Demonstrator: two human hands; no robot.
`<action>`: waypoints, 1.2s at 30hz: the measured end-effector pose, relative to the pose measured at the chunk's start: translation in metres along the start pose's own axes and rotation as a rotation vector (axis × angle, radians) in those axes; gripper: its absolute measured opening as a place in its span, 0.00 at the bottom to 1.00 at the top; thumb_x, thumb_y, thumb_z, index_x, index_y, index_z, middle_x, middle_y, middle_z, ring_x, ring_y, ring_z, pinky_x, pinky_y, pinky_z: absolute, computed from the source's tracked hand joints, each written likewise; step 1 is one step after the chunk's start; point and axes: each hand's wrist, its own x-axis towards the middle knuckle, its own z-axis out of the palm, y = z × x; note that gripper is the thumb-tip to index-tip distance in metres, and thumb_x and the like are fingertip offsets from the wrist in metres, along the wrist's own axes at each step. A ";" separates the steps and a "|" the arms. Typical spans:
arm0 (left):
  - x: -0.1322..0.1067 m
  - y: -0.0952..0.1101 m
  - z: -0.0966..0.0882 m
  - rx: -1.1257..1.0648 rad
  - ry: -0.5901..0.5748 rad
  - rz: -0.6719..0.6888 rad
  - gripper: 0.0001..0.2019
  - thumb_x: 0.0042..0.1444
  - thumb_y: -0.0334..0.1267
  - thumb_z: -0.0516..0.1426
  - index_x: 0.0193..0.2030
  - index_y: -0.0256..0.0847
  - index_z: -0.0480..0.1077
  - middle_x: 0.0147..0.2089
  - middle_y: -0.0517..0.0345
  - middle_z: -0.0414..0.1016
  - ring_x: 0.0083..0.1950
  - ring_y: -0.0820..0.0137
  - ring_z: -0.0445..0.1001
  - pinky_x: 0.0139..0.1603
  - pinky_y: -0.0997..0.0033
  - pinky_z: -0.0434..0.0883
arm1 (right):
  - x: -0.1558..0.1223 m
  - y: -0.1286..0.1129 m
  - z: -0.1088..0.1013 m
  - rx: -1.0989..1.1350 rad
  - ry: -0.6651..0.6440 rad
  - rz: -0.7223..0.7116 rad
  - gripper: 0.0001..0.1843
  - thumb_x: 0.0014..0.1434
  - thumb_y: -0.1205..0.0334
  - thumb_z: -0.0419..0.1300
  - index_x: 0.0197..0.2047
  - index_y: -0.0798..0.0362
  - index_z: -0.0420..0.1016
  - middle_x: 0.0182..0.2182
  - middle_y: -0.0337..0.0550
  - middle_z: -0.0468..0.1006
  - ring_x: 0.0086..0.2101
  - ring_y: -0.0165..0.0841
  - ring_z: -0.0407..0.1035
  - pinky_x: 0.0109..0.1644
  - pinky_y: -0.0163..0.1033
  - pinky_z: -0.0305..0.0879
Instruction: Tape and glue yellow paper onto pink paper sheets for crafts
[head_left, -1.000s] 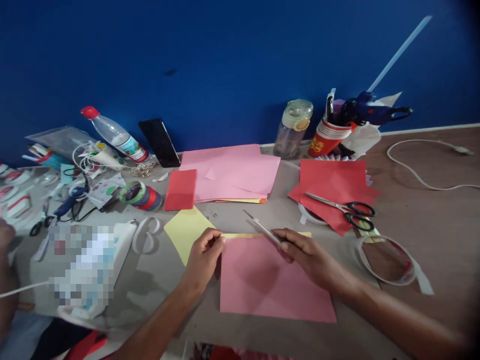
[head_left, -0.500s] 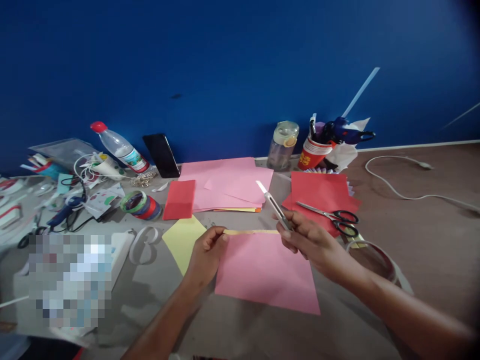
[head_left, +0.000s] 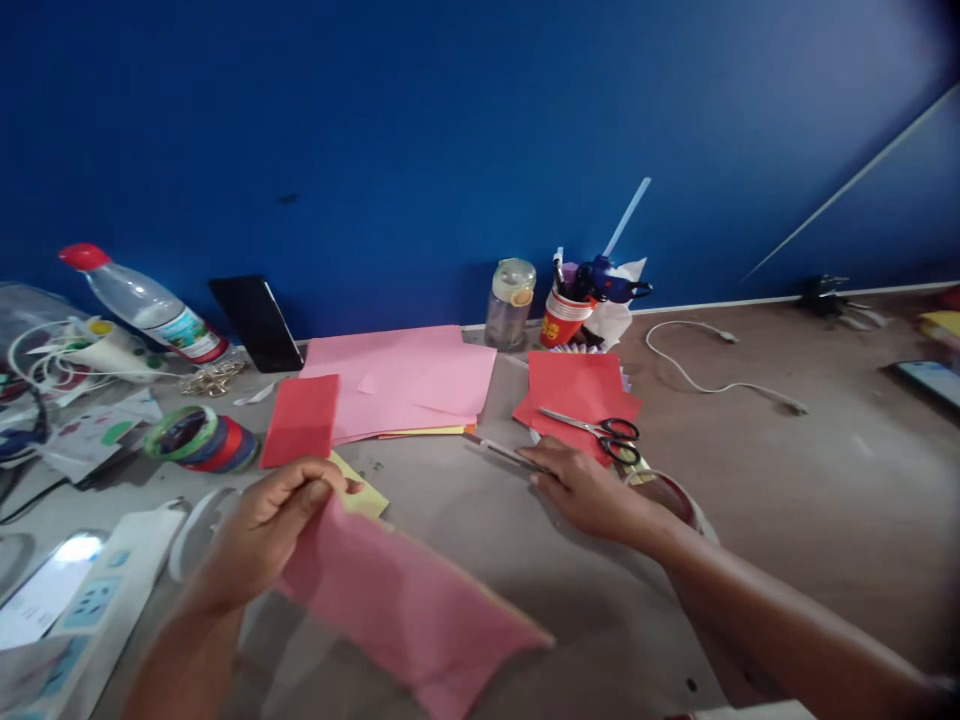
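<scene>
My left hand [head_left: 264, 528] pinches the top corner of a pink sheet of paper [head_left: 405, 610] and holds it lifted and slanting over the grey table [head_left: 480, 520]. A yellow sheet [head_left: 363, 494] lies just behind that hand. My right hand [head_left: 589, 490] rests palm down on the table, its fingers laid over the handle end of a slim metal craft knife [head_left: 504, 454], whose blade end points left. Black-handled scissors [head_left: 600, 430] lie on red paper [head_left: 577, 390] just beyond my right hand.
A stack of pink sheets [head_left: 405, 380] and a red piece [head_left: 301, 420] lie mid-table. Rolls of tape [head_left: 201, 440], a water bottle [head_left: 142, 305], a dark phone [head_left: 256, 322], a jar [head_left: 510, 302], a red cup of tools [head_left: 564, 312] and a white cable [head_left: 720, 372] stand around.
My left hand lifted the pink sheet off the table toward me. My right hand lowered the knife from upright down onto the table. The view swung to the right.
</scene>
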 end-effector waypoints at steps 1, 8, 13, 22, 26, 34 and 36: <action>0.003 0.003 -0.006 0.038 -0.026 0.021 0.13 0.55 0.50 0.57 0.31 0.43 0.73 0.35 0.56 0.78 0.38 0.64 0.74 0.41 0.70 0.69 | 0.000 -0.004 0.002 -0.039 -0.031 -0.001 0.17 0.60 0.69 0.51 0.50 0.56 0.73 0.41 0.50 0.75 0.42 0.37 0.70 0.48 0.41 0.65; 0.031 0.026 0.038 0.132 -0.237 0.072 0.10 0.55 0.46 0.57 0.32 0.45 0.76 0.34 0.57 0.79 0.37 0.64 0.75 0.40 0.72 0.69 | -0.008 -0.017 0.003 -0.359 -0.031 0.002 0.12 0.61 0.67 0.52 0.45 0.55 0.75 0.38 0.50 0.74 0.41 0.40 0.67 0.47 0.43 0.62; 0.034 0.022 0.091 0.268 -0.386 0.245 0.09 0.60 0.39 0.52 0.36 0.47 0.75 0.35 0.58 0.78 0.37 0.66 0.72 0.41 0.71 0.65 | -0.028 0.036 -0.033 -0.482 0.244 0.111 0.17 0.63 0.66 0.49 0.52 0.55 0.71 0.43 0.52 0.74 0.43 0.42 0.67 0.49 0.45 0.62; 0.024 0.002 0.103 0.379 -0.436 0.268 0.14 0.63 0.44 0.49 0.31 0.46 0.72 0.27 0.59 0.71 0.30 0.68 0.65 0.35 0.71 0.60 | -0.035 0.086 -0.043 -0.650 0.131 0.112 0.19 0.61 0.67 0.51 0.55 0.54 0.69 0.48 0.52 0.75 0.46 0.43 0.69 0.47 0.44 0.61; 0.024 -0.002 0.103 0.358 -0.434 0.228 0.14 0.63 0.43 0.48 0.36 0.46 0.73 0.31 0.56 0.74 0.35 0.65 0.68 0.40 0.68 0.62 | -0.034 0.082 -0.047 -0.740 0.082 0.089 0.25 0.55 0.72 0.53 0.57 0.53 0.67 0.46 0.52 0.76 0.43 0.43 0.70 0.45 0.44 0.61; 0.025 -0.002 0.099 0.247 -0.527 0.196 0.07 0.57 0.42 0.57 0.36 0.46 0.76 0.35 0.57 0.76 0.41 0.64 0.69 0.44 0.68 0.64 | -0.033 0.084 -0.056 -0.743 -0.025 0.099 0.31 0.44 0.73 0.59 0.54 0.52 0.70 0.45 0.52 0.77 0.43 0.46 0.71 0.44 0.45 0.64; 0.025 0.001 0.098 0.224 -0.521 0.211 0.05 0.56 0.39 0.58 0.35 0.46 0.76 0.33 0.57 0.76 0.39 0.64 0.69 0.44 0.68 0.64 | -0.038 0.085 -0.061 -0.655 0.025 0.098 0.27 0.49 0.72 0.56 0.54 0.52 0.70 0.48 0.52 0.76 0.44 0.46 0.72 0.45 0.46 0.65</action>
